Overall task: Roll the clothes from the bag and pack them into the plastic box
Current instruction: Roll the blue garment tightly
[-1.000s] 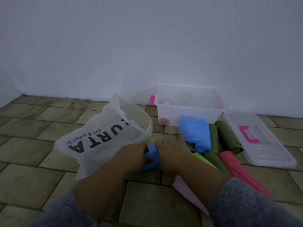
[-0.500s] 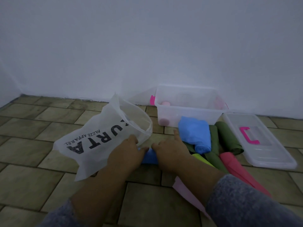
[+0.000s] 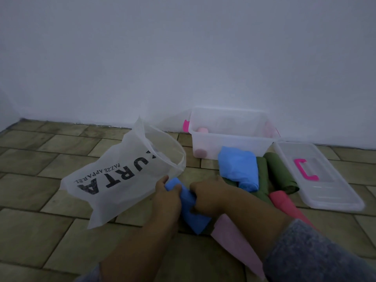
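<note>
Both grips are on the blue roll [image 3: 192, 212], low over the tiled floor [image 3: 40, 192] right in front of the person. The left grip [image 3: 167, 197] curls fingers and thumb round the roll's far end, just beside the mouth of the white bag [image 3: 126, 171]. The right grip [image 3: 205, 197] clamps over the middle, fingers tucked round the cloth. The roll's near end overlaps a pale pink cloth [image 3: 234, 235]. Behind, the plastic box [image 3: 234, 145] stands open by the wall, a pink roll [image 3: 202, 130] inside. A folded blue garment [image 3: 238, 169], green rolls [image 3: 280, 171] and a red roll [image 3: 282, 200] lie before the box, and the lid [image 3: 329, 192] lies flat to its right.
</note>
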